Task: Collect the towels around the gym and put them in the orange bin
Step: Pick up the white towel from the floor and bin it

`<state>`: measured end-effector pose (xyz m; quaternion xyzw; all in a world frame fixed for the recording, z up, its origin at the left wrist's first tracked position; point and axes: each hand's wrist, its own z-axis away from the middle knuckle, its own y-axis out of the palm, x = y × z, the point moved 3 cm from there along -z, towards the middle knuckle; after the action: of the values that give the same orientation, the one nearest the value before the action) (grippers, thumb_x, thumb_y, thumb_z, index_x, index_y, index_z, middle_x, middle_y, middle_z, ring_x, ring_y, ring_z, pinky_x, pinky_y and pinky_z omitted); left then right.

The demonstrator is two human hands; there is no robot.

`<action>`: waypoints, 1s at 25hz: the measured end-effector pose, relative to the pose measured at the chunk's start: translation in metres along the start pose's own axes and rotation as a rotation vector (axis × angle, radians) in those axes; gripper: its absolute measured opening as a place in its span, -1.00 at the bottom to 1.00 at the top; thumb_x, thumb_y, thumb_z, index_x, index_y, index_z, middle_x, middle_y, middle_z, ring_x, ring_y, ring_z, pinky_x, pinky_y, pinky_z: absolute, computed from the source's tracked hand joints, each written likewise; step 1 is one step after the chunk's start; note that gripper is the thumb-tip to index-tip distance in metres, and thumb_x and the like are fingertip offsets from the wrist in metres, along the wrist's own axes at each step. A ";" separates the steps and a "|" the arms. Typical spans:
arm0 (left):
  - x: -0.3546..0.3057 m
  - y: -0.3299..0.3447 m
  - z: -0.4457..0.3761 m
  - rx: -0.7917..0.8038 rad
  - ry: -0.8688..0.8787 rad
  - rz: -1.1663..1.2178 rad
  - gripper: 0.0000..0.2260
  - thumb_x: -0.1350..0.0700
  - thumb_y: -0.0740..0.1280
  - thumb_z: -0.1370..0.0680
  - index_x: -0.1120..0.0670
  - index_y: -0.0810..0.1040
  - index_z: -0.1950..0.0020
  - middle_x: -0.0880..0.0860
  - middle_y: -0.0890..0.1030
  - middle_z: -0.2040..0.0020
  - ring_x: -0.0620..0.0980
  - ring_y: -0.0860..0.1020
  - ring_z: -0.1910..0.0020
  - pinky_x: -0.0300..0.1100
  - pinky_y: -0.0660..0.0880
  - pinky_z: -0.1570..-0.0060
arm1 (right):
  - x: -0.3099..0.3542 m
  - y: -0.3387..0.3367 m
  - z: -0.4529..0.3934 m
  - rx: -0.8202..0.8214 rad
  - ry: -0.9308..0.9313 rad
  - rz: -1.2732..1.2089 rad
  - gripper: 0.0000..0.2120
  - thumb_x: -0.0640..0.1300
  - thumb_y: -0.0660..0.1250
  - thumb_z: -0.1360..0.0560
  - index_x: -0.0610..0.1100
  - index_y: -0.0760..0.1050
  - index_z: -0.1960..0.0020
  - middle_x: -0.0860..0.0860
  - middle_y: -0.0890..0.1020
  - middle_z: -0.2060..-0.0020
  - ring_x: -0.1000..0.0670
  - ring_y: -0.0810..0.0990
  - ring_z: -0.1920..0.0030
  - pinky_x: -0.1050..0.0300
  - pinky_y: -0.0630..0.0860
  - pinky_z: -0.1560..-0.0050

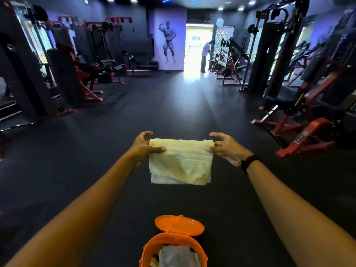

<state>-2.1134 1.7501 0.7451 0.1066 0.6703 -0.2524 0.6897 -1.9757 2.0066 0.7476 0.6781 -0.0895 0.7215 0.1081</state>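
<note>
The fingers (154, 149) of the left hand (143, 146) curl over one upper corner of a pale yellow towel (181, 160), thumb lying across its front and the other fingers hooked behind the top edge. The right hand (226, 149) does the same at the opposite corner, thumb pressed on the cloth, index finger arched above it. Between the two hands the towel hangs folded and roughly square, held out in the air at arm's length, its ribbed weave showing and a paler layer peeking out along the bottom edge. A dark band (249, 162) sits on the right wrist.

Nearer the person and lower down, the orange bin (148, 249) stands on the floor with its round lid (179, 225) flipped open and tilted back. A crumpled grey towel (178, 256) already lies inside, with a bit of lighter cloth beside it. The yellow towel hangs above the floor beyond the bin, not over its mouth.

The floor (96, 151) is dark rubber matting. Red-and-black weight machines (308, 112) line both sides of the room. On the far wall is a bodybuilder mural (169, 43), and to its right a bright doorway where a person (205, 56) stands bent toward a rack.
</note>
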 end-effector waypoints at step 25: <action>0.032 -0.005 0.005 0.092 0.044 -0.608 -0.79 0.01 0.42 -0.50 0.09 0.59 -0.07 0.04 0.66 0.13 -0.05 0.62 0.14 -0.13 0.54 0.00 | -0.044 0.002 -0.027 -0.042 0.007 1.112 -0.80 -0.04 0.44 -0.32 -0.01 0.40 0.28 -0.07 0.59 0.16 -0.18 0.59 0.04 0.08 0.42 0.14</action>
<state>-2.1122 1.7363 0.7148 -0.0625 0.6743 -0.4748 0.5621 -1.9995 2.0108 0.7023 0.5242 -0.4479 0.6701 -0.2749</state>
